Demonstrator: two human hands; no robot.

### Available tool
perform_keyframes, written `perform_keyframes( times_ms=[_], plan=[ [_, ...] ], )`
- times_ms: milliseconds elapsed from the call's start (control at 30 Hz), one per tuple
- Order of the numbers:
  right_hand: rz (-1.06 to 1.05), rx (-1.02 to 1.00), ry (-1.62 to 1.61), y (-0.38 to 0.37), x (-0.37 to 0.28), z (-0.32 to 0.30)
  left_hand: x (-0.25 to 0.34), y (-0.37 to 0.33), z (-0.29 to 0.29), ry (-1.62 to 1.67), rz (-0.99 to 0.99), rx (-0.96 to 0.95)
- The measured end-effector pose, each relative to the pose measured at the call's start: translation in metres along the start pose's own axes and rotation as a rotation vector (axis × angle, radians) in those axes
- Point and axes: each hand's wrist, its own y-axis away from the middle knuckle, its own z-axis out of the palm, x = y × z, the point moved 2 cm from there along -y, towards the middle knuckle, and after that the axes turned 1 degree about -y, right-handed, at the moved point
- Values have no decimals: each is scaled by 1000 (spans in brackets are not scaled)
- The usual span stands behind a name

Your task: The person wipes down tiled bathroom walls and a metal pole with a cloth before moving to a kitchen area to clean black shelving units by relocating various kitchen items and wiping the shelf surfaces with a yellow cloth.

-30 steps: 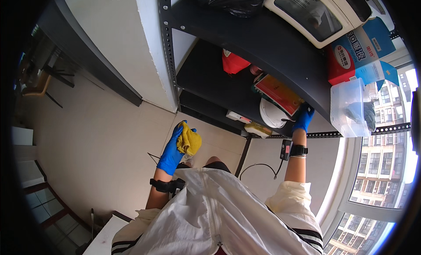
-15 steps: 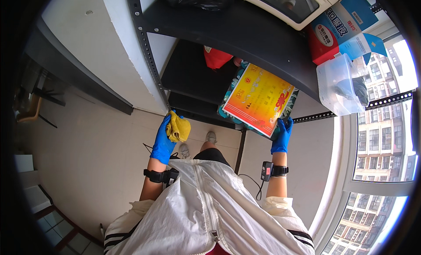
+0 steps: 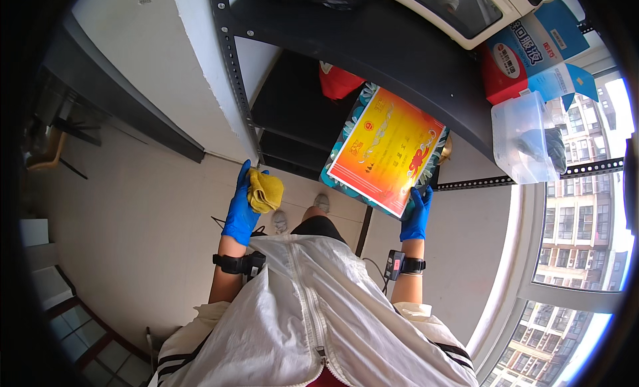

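Both my hands wear blue gloves. My left hand (image 3: 243, 204) is closed on a crumpled yellow cloth (image 3: 266, 192), held out over the floor left of the shelf. My right hand (image 3: 417, 214) grips the near right corner of a flat teal, leaf-patterned board (image 3: 336, 170). On top of the board lies a yellow-to-red printed certificate (image 3: 389, 150). The board juts out from the lower shelf (image 3: 293, 100), tilted, its far end under the upper shelf. My right thumb hides behind the corner or its edge; I cannot see it fully.
A red bag-like object (image 3: 339, 82) sits on the lower shelf behind the board. The upper shelf (image 3: 393, 67) carries a cream appliance (image 3: 459, 17), a blue and red carton (image 3: 516, 60) and a clear plastic bin (image 3: 522, 137). A window is at right, a white wall at left.
The board with the certificate has come further out of the shelf toward me, drawn by my right hand. My left hand has shifted slightly left, still with the cloth.
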Motion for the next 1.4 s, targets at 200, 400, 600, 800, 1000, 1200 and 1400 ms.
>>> perform_keyframes(
  times_ms=[200, 400, 600, 800, 1000, 1200, 1400],
  plan=[
    [-2, -112, -60, 24, 40, 3, 4, 3, 30, -125, -128, -47],
    [51, -83, -106, 43, 50, 31, -21, 0, 77, -260, -319, -172],
    [-168, 49, -34, -5, 9, 19, -33, 7, 88, -386, -377, -244],
    [-333, 63, 267, -115, -76, 12, -3, 6, 55, -253, -169, -108],
    [-495, -112, 860, -197, -107, 60, 32, 23, 21, -145, -6, 95],
    [-826, -360, 1629, -280, -108, 36, 29, 48, -3, -89, 3, 200],
    [-524, -212, 1146, -270, -105, 33, 54, 64, -16, -60, 79, 249]
  ],
)
